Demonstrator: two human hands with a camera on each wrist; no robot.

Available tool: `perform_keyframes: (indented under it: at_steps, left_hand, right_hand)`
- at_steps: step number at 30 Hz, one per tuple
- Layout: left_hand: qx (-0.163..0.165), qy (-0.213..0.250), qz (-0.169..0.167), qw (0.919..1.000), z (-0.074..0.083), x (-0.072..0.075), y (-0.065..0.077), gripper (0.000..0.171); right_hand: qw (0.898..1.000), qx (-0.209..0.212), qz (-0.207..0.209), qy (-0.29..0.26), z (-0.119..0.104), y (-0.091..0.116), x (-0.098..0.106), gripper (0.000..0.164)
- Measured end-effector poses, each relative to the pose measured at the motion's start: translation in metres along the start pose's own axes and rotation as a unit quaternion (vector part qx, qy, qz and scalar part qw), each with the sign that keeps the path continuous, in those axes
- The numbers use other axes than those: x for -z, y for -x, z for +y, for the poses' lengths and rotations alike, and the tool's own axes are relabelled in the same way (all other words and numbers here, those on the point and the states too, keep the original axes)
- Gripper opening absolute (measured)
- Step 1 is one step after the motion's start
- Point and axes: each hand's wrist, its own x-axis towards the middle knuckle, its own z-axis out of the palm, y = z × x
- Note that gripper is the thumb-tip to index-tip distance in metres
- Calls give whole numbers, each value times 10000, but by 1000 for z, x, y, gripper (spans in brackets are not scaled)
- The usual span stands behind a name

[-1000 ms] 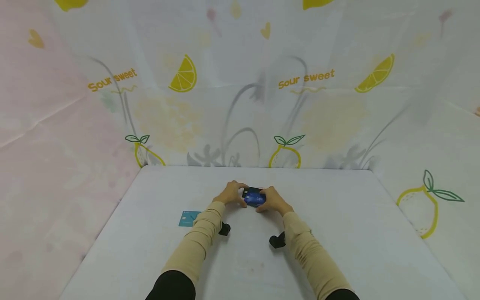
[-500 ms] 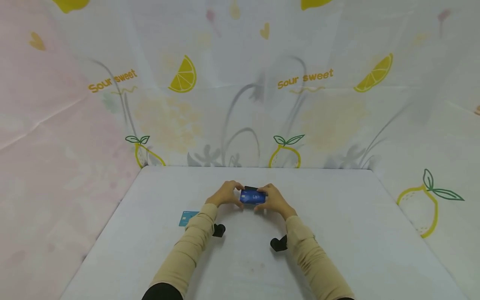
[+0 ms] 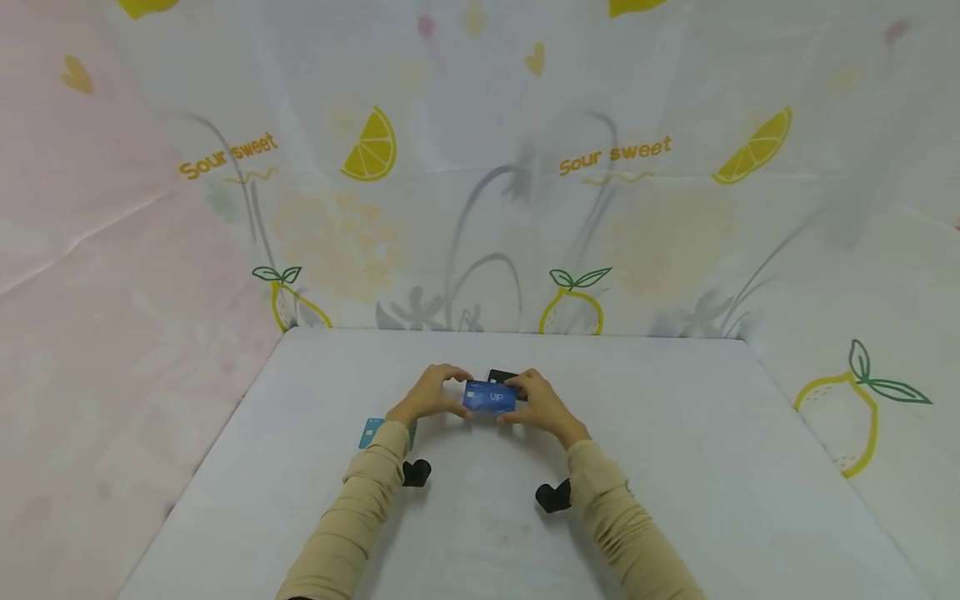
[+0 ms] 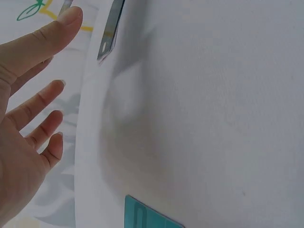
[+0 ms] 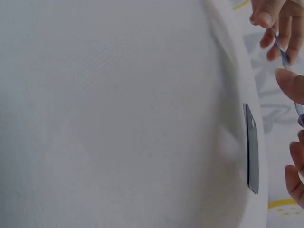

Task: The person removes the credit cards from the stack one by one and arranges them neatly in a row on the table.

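Note:
A blue card printed "VIP" (image 3: 489, 398) is held up between both hands, its face toward the head camera. My left hand (image 3: 429, 396) pinches its left edge between thumb and fingers. On the right edge, my right hand (image 3: 546, 404) grips it the same way. Seen from the right wrist, the blue card (image 5: 285, 57) is nearly edge-on and raised off the table. Behind it a black card (image 3: 498, 376) lies flat, partly covered by the blue card and right fingers. A teal card (image 3: 371, 432) rests on the table beside my left wrist, which hides part of it.
The white table (image 3: 480, 533) reaches back to a wall cloth (image 3: 465, 217) printed with lemons and "Sour sweet". Black wrist mounts (image 3: 555, 497) stick out inward from the sleeves.
Both hands have lifted the blue card away from the black card and shifted it left, tilting its face toward the head camera. The black card stays behind, now more exposed.

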Motion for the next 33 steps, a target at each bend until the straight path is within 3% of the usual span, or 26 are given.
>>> perform_keyframes:
  at_steps: [6,12,22,33]
  left_hand:
    - [28,95,253,9996,-4,3,13,59]
    - [437,96,327,9985,-8,5,26,60]
    - [650,-484,329,9962,-14,4,41,60]
    - [882,-755,395,9925,-21,-1,53,58]
  right_hand:
    - [9997,149,70,-159,-3,2,-8,62]
    - [9991,423,18,49,-8,5,-16,61]
    - [9979,619,-157,143,-9,8,-30,63]
    - [9969,674,-344,215,-9,7,-43,59]
